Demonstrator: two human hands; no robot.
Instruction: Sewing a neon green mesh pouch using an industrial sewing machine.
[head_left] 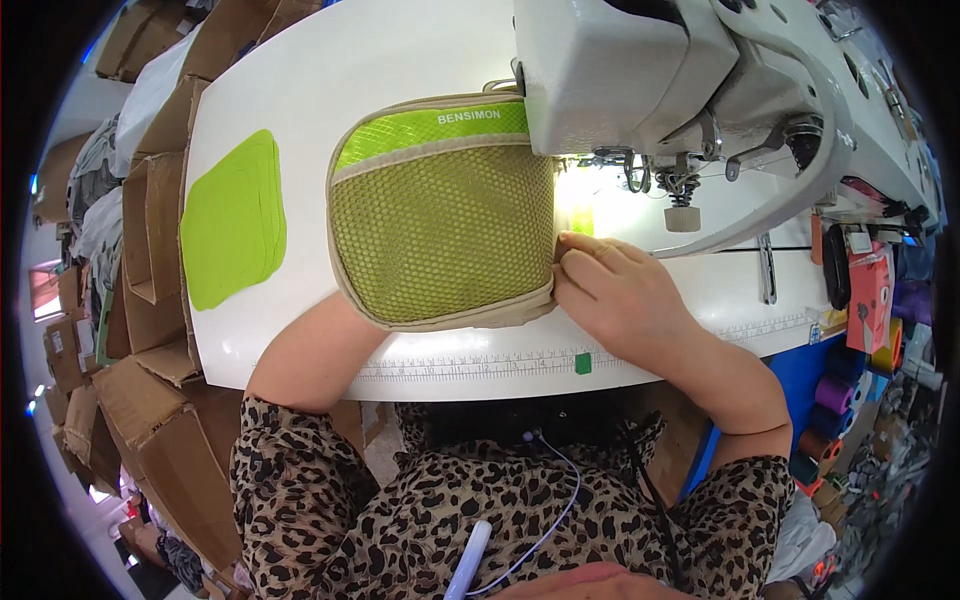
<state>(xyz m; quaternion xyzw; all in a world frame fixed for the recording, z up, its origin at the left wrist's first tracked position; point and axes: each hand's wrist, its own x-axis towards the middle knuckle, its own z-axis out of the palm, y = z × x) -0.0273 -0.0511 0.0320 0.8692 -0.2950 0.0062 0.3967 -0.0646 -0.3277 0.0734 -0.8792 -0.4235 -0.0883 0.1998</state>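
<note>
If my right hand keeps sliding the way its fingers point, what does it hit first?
The right hand points left, its fingertips already on the edge of the green mesh pouch. It would likely press into that pouch first, though its exact heading is hard to judge.

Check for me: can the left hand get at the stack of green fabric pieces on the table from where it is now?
Probably yes. The left hand is tucked under the mesh pouch, hidden from view. The green fabric pieces lie just to its left on the white table, with nothing in between.

Green mesh-cloth pouch (440,215) with beige fabric binding, on a smooth glossy white table (330,70).
</note>
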